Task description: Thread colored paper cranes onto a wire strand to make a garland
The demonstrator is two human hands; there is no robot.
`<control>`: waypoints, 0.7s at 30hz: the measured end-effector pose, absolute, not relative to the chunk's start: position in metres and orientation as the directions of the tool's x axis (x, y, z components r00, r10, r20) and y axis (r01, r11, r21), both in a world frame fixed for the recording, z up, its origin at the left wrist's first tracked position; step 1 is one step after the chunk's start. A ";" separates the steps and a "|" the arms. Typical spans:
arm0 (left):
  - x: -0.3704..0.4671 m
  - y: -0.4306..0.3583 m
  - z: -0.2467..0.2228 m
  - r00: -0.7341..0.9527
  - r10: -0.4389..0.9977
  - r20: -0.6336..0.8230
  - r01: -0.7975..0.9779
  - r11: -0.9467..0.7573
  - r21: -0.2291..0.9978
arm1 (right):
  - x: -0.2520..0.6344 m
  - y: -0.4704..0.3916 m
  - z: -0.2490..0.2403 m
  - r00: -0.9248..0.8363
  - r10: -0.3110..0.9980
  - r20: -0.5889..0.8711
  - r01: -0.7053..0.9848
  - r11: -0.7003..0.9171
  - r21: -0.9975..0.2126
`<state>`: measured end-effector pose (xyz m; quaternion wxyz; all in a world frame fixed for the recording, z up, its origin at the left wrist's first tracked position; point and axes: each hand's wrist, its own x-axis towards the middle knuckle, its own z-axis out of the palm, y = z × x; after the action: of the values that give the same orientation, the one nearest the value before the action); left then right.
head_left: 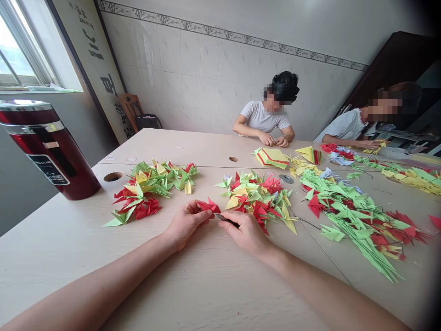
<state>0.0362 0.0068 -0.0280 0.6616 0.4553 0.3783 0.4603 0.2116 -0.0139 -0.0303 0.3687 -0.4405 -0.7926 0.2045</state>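
Note:
Between the thumb and fingers of my left hand [186,224] is a red folded paper crane [209,206], held just above the table. My right hand [248,231] is closed on a slim dark pointed tool [228,221]; its tip comes up to the crane's right end. Whether the tip touches the paper I cannot tell. Beyond my left hand lies a pile of green, yellow and red paper cranes [161,179]. Another mixed pile of cranes [257,195] sits right behind my right hand.
A red vacuum flask [55,151] stands at the left edge. Long rows of folded cranes with dark strings [358,216] cover the right side. Stacked coloured paper [272,157] lies farther back. Two people [267,117] work across the table, which has round holes [113,176].

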 end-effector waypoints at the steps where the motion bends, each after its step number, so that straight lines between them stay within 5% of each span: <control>1: 0.036 0.007 -0.029 0.276 0.958 -0.077 -0.253 0.149 0.956 | 0.212 -0.014 -0.031 -0.332 0.854 0.399 0.546 0.520 -0.657; 5: 0.036 0.010 -0.032 0.215 0.976 -0.025 -0.222 0.073 0.972 | 0.213 -0.013 -0.033 -0.265 0.873 0.409 0.543 0.486 -0.685; 12: 0.035 0.010 -0.034 0.223 0.935 0.274 -0.019 -0.277 0.961 | 0.216 -0.011 -0.035 -0.251 0.861 0.443 0.540 0.504 -0.673; 21: 0.034 0.002 -0.027 0.248 0.883 0.399 0.225 -0.454 0.862 | 0.216 -0.011 -0.032 -0.266 0.831 0.488 0.562 0.545 -0.622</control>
<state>0.0344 0.0020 -0.0272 0.3478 0.7093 0.3902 0.4729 0.2161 -0.0108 -0.0319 0.4083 -0.4475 -0.7783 0.1651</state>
